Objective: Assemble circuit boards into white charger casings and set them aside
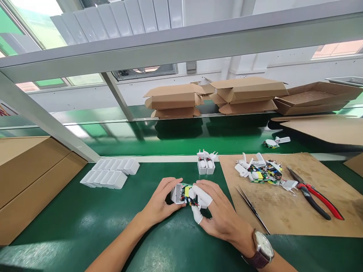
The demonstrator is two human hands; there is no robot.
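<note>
My left hand (161, 200) grips a small white plastic housing (176, 193) between thumb and fingers. A green circuit board (187, 191) with a yellow component is pinched in my right hand (219, 207), its left end at the housing's open side. How far the board sits inside it I cannot tell. White finger covers are on my right thumb and a finger. Beyond my hands stand two white housings (206, 168) with boards and plug pins showing at the top. Rows of white housings (109, 173) lie to the left.
On a brown board (283, 211) at right lie a pile of circuit boards (263, 173), tweezers (253, 209) and red-black pliers (314, 196). One more circuit board (271, 143) rests on the green ledge behind. Cardboard boxes (176, 100) line the back; a large carton (36, 181) is at left.
</note>
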